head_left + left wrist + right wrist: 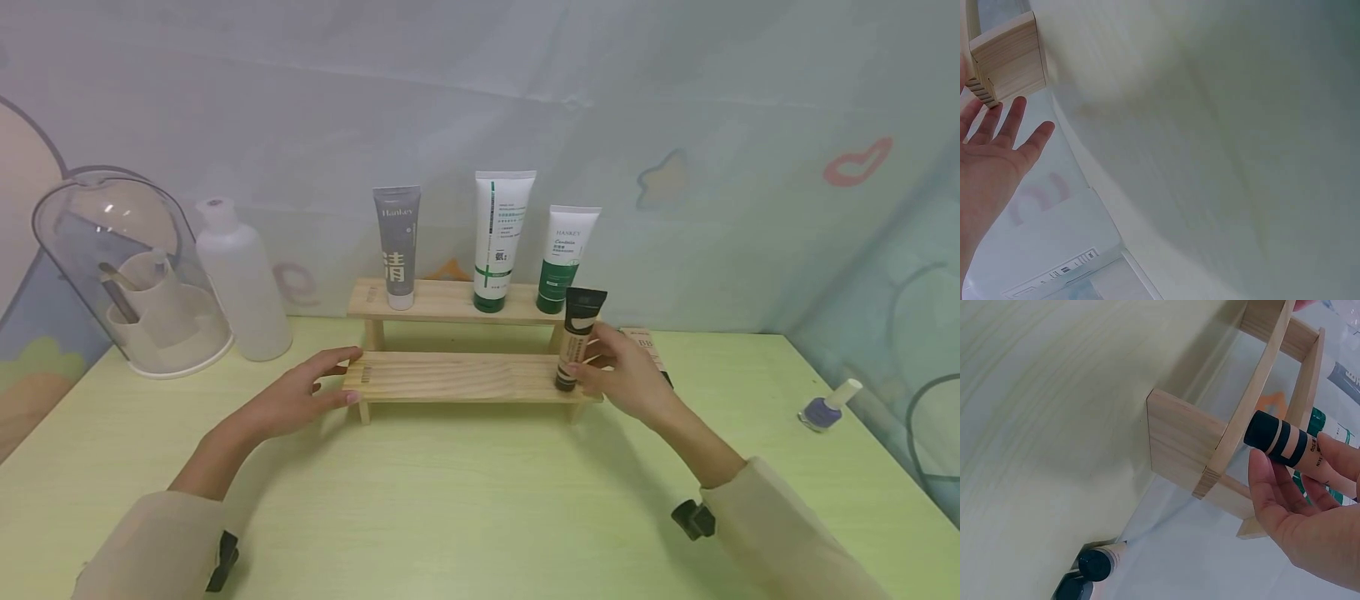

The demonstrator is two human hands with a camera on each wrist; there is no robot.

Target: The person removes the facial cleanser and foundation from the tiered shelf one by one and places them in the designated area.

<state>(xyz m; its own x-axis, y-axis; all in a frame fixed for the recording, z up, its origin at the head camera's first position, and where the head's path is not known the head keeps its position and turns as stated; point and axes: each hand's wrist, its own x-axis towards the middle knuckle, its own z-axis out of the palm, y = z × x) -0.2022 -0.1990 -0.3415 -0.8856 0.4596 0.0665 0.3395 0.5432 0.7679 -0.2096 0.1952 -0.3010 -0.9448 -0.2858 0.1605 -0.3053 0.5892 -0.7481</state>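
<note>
A two-tier wooden stand (pixel 450 375) stands on the table. At the right end of its lower tier, my right hand (pixel 626 371) pinches a small black-and-beige squeeze tube (pixel 576 342) between thumb and fingers, cap down and crimped end up. The right wrist view shows the black cap (pixel 1262 430) close over the shelf board. My left hand (pixel 300 400) is at the stand's left end, fingertips right at the board's edge; its fingers (pixel 1010 125) look extended. On the upper tier stand a grey tube (pixel 397 242), a tall white-and-green tube (pixel 501 233) and a shorter white-and-green tube (pixel 567 250).
Beige tubes (pixel 1110 553) with black caps lie behind my right hand. A purple nail polish bottle (pixel 821 412) lies at the far right. To the left are a white bottle (pixel 243 283) and a clear-domed organizer (pixel 168 333). A printed cloth (pixel 337 125) hangs behind the table.
</note>
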